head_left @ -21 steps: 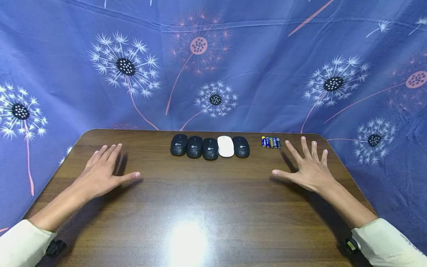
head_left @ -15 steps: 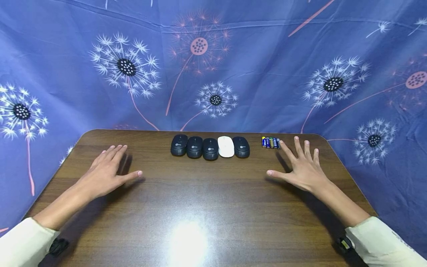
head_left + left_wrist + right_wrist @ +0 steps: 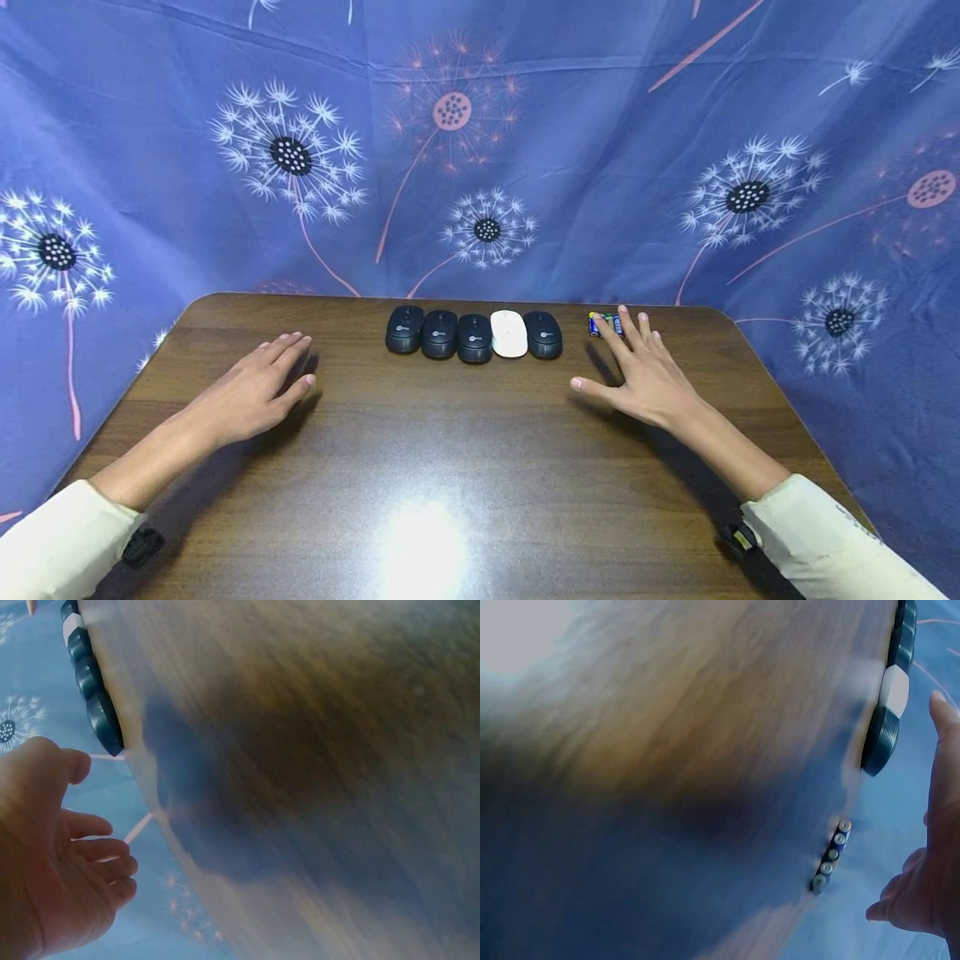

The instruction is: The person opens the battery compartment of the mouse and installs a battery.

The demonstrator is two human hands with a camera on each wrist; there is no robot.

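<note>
Left hand: the left hand (image 3: 251,393) hovers palm down over the left part of the counter (image 3: 337,475), fingers close together and loosely bent, thumb forward. Its grip is released. The mice are what it is nearest to, yet it stays well clear of them.
Right hand: the right hand (image 3: 643,377) hangs over the far right part, fingers spread, thumb out toward the middle. This grip is released as well. From above, its index finger covers part of the batteries; from the right wrist I can see a gap.
Batteries: five batteries (image 3: 832,856) lie side by side near the far edge, right of the mice, metal ends toward the person. The leftmost shows yellow and blue.
Mice: five in a row along the far edge, set close together. From the left come three black mice (image 3: 476,340), then the white mouse (image 3: 509,335), then the last black mouse (image 3: 543,336). The third sits slightly nearer the person.
Cloth: a blue cloth (image 3: 600,208) printed with white and pink dandelions hangs behind the counter.
Sleeves: pale sleeves (image 3: 63,537) on both arms, a small dark device (image 3: 142,547) beneath each cuff.
Light: a bright glare (image 3: 423,546) on the near wood.
</note>
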